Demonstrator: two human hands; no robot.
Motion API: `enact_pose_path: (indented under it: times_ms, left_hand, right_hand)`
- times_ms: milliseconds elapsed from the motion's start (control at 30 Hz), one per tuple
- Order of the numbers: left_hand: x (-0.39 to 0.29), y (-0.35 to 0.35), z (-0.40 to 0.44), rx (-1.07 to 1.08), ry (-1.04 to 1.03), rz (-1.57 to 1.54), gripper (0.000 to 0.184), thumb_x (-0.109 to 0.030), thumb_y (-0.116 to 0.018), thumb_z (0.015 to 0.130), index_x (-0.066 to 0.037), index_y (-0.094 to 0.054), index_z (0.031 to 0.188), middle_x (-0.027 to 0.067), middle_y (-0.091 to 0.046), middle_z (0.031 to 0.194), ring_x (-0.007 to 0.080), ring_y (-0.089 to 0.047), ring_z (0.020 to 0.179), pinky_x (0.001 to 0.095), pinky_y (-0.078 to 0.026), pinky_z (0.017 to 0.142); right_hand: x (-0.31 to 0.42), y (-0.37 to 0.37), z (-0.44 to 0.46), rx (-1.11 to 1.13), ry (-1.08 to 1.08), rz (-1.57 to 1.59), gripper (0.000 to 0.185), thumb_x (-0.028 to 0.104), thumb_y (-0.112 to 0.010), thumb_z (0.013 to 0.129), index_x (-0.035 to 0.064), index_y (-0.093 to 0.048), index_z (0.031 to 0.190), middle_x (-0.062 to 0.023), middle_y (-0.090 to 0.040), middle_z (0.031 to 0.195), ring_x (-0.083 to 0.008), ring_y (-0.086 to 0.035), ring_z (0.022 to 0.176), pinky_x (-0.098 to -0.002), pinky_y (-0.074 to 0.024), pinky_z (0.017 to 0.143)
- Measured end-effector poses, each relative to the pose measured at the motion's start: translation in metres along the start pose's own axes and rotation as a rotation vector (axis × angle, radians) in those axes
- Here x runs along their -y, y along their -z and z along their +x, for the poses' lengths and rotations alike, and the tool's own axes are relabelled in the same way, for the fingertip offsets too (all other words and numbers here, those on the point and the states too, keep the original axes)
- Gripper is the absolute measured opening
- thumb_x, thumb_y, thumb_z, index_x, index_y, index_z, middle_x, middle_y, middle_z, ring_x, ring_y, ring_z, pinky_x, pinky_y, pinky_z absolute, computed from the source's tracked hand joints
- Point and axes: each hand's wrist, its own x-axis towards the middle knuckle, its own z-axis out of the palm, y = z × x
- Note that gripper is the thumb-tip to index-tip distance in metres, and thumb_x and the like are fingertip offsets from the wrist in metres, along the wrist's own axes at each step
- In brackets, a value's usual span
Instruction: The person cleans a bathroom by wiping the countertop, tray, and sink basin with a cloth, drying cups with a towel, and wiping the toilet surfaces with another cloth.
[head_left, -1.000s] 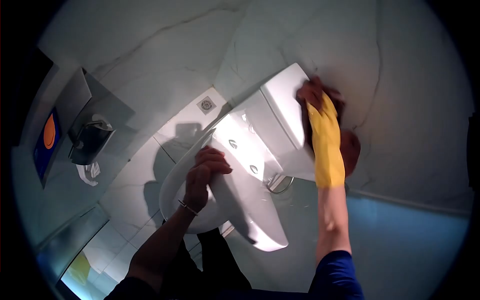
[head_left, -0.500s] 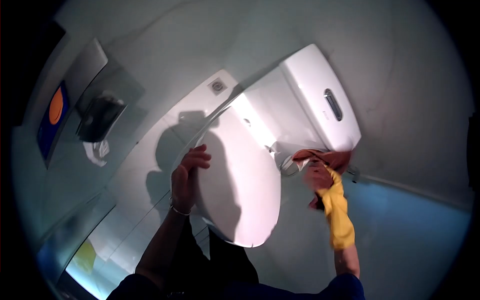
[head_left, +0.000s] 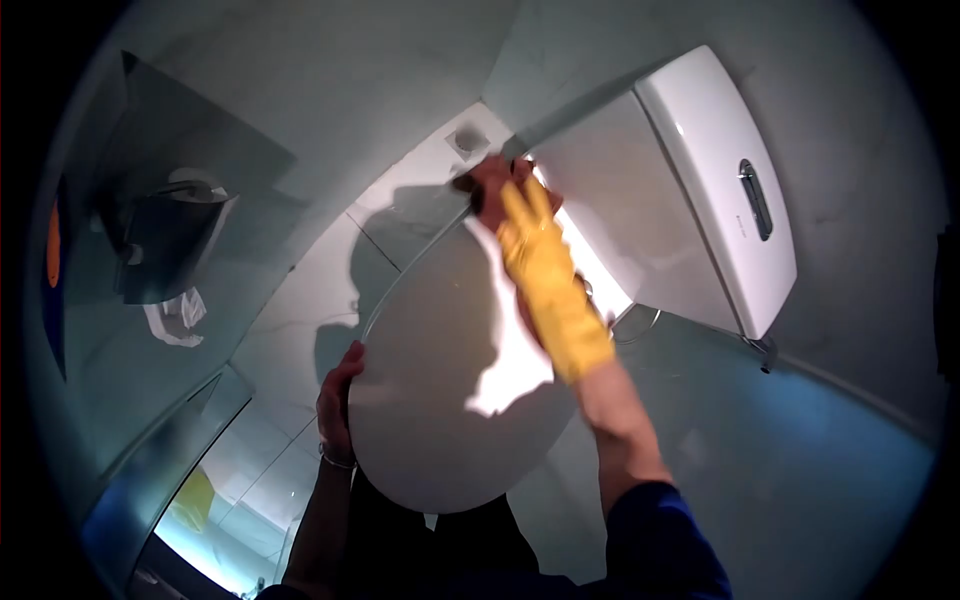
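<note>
A white toilet lid (head_left: 430, 400) fills the middle of the view, part of it in shadow. My left hand (head_left: 337, 405), bare with a thin bracelet at the wrist, grips the lid's left edge; some of its fingers are hidden. On my right hand (head_left: 540, 265) is a yellow rubber glove. It presses a reddish-brown cloth (head_left: 490, 192) against the toilet near the lid's hinge end, at the far left corner. The right forearm reaches across the lid's right side.
The white cistern (head_left: 725, 190) with its flush button stands at the right. A drain (head_left: 466, 141) lies in the floor behind the toilet. On the left wall hangs a dark paper holder (head_left: 175, 245) with loose paper (head_left: 178, 318). A hose (head_left: 637, 322) shows beside the cistern.
My right hand has moved with the cloth from below the cistern, up and left to the lid's hinge end. My left hand has slid down the lid's edge. The view has shifted.
</note>
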Motion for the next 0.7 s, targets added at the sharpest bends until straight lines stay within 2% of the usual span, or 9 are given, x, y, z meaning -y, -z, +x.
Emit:
enact_pose_path:
  times_ms: [100,167,200,233,300,433,600,633,700]
  left_hand:
    - [0.001,0.004,-0.003,0.030,-0.069,0.158,0.062,-0.055,-0.038,0.093,0.000,-0.051,0.119,0.0205,-0.031,0.146,0.0304,-0.031,0.135,0.0421,-0.024,0.110]
    - [-0.002,0.006,-0.006,-0.064,0.049,0.022,0.058,-0.052,-0.042,0.093,0.000,-0.054,0.114,0.0202,-0.033,0.145,0.0304,-0.032,0.134,0.0428,-0.022,0.110]
    - [-0.002,0.005,-0.004,-0.046,0.019,0.033,0.055,-0.049,-0.039,0.095,0.000,-0.054,0.114,0.0193,-0.036,0.143,0.0295,-0.033,0.133,0.0428,-0.022,0.110]
    - [-0.005,0.001,-0.002,-0.028,-0.015,0.049,0.052,-0.046,-0.037,0.097,-0.001,-0.054,0.113,0.0184,-0.038,0.142,0.0287,-0.034,0.132,0.0428,-0.023,0.110]
    - [-0.009,-0.010,-0.001,-0.038,-0.045,0.017,0.050,-0.044,-0.035,0.098,0.000,-0.055,0.113,0.0178,-0.040,0.140,0.0276,-0.035,0.132,0.0428,-0.024,0.109]
    - [-0.008,-0.010,0.004,-0.018,-0.069,-0.073,0.050,-0.042,-0.032,0.099,0.001,-0.056,0.110,0.0166,-0.044,0.137,0.0250,-0.037,0.130,0.0423,-0.027,0.108]
    - [-0.018,-0.027,0.005,-0.067,-0.079,0.031,0.047,-0.038,-0.032,0.100,0.002,-0.056,0.109,0.0174,-0.046,0.135,0.0261,-0.038,0.129,0.0414,-0.026,0.108]
    - [-0.018,-0.028,0.004,-0.071,-0.084,0.030,0.047,-0.038,-0.032,0.100,0.002,-0.056,0.109,0.0174,-0.046,0.135,0.0261,-0.038,0.129,0.0414,-0.026,0.108]
    - [-0.018,-0.030,0.004,-0.087,-0.036,0.080,0.045,-0.035,-0.032,0.100,0.003,-0.055,0.108,0.0177,-0.045,0.136,0.0274,-0.036,0.131,0.0415,-0.023,0.110]
  right_hand:
    - [-0.100,-0.061,0.080,0.251,-0.235,0.703,0.046,0.038,-0.046,0.094,0.0174,-0.045,0.135,-0.0150,-0.033,0.146,-0.0370,-0.047,0.121,-0.0384,-0.0395,0.098]
    - [-0.057,0.003,0.055,0.320,-0.114,-0.001,0.042,0.032,-0.037,0.098,0.0186,-0.043,0.137,-0.0144,-0.032,0.147,-0.0339,-0.045,0.124,-0.0362,-0.0379,0.100]
    - [-0.050,0.007,0.051,0.264,-0.595,0.484,0.042,0.033,-0.040,0.097,0.0155,-0.045,0.135,-0.0150,-0.038,0.144,-0.0313,-0.044,0.126,-0.0344,-0.0371,0.101]
    - [-0.076,0.000,0.032,0.256,-0.594,0.489,0.042,0.033,-0.040,0.097,0.0155,-0.045,0.135,-0.0150,-0.038,0.144,-0.0313,-0.044,0.126,-0.0344,-0.0371,0.101]
    - [-0.158,-0.036,-0.014,-0.059,0.209,-0.005,0.054,0.038,-0.059,0.088,0.0073,-0.049,0.131,-0.0133,-0.063,0.112,-0.0251,-0.062,0.100,-0.0312,-0.0488,0.082]
    - [-0.194,0.004,-0.094,0.292,-0.418,0.321,0.049,0.036,-0.059,0.087,0.0063,-0.052,0.125,-0.0158,-0.061,0.116,-0.0272,-0.060,0.104,-0.0344,-0.0471,0.085]
    - [-0.261,-0.021,-0.109,0.482,-0.669,0.746,0.044,0.035,-0.059,0.085,0.0052,-0.057,0.118,-0.0188,-0.057,0.121,-0.0298,-0.056,0.110,-0.0384,-0.0450,0.089]
    - [-0.206,0.018,-0.086,0.506,-0.615,0.122,0.044,0.038,-0.061,0.085,0.0062,-0.060,0.115,-0.0167,-0.064,0.113,-0.0318,-0.063,0.097,-0.0404,-0.0500,0.084]
    - [-0.254,-0.010,-0.146,0.113,-0.657,-0.226,0.054,0.038,-0.061,0.085,0.0138,-0.047,0.131,-0.0173,-0.063,0.114,-0.0340,-0.063,0.101,-0.0470,-0.0504,0.084]
